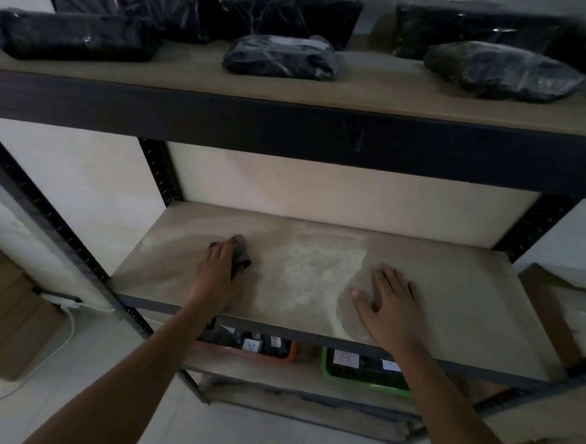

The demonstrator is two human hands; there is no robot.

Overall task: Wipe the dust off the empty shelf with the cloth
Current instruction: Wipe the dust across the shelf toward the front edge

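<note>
The empty shelf (pixel 452 286) is a light wooden board in a black metal rack, at mid height. A pale patch of dust (pixel 312 274) covers its middle; the board looks darker to the left and right of it. My left hand (pixel 216 268) lies on a dark crumpled cloth (pixel 243 258) on the left part of the board, and the cloth shows past my fingers. Whether my fingers curl round the cloth is unclear. My right hand (pixel 388 301) rests flat on the board to the right of the dust, fingers spread.
The upper shelf (pixel 378 93) carries several black plastic-wrapped packages (pixel 281 54). Below the empty shelf stand an orange tray (pixel 252 351) and a green tray (pixel 361 372) with labelled items. Cardboard boxes (pixel 7 321) and a white cable (pixel 65 328) lie on the floor at left.
</note>
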